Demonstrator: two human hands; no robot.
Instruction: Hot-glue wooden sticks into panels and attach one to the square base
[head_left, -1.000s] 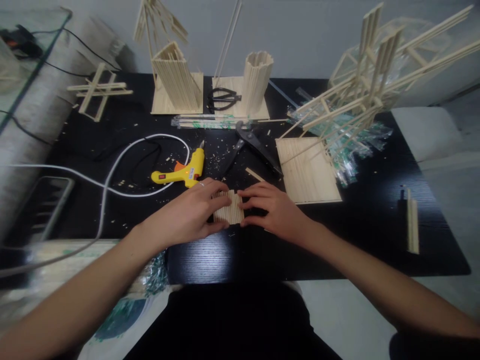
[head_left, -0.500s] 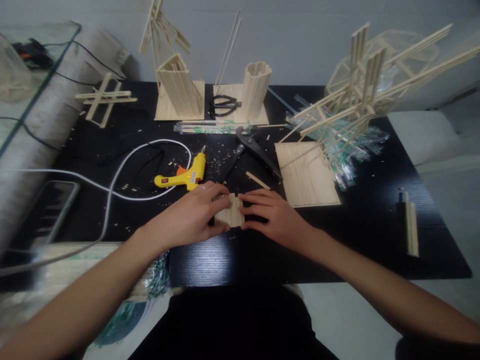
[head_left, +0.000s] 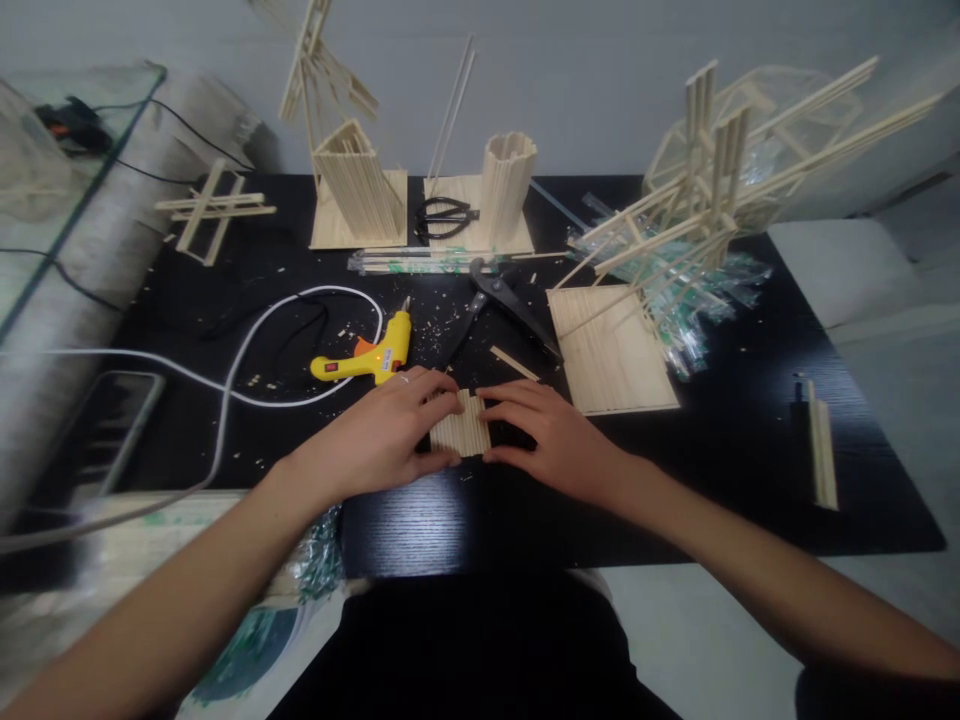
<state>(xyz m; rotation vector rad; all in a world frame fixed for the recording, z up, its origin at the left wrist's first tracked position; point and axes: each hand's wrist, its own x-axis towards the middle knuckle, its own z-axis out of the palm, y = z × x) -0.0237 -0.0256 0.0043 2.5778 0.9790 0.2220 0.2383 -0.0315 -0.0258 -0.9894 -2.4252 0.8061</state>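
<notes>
A small panel of short wooden sticks [head_left: 468, 428] lies side by side on the black table in front of me. My left hand [head_left: 397, 420] grips its left side, thumb at the near edge and fingers along the far edge. On the right side, my right hand [head_left: 544, 430] holds it with curved fingers. Part of the panel is hidden under the fingers. Just beyond my left hand lies a yellow glue gun [head_left: 367, 355]. A single loose stick [head_left: 514, 363] and dark pliers [head_left: 504, 300] rest beyond the panel.
Two stick towers [head_left: 356, 185] on wooden bases stand at the back, with black-handled cutters [head_left: 445, 217] between them. At right, a stick structure [head_left: 712, 200] rises over a wooden board [head_left: 615, 350] and plastic wrappers [head_left: 694, 300]. A white cable [head_left: 225, 400] loops at left.
The camera view has shifted slightly. Both hands stay on the stick panel in nearly the same pose, with no clear movement of the panel.
</notes>
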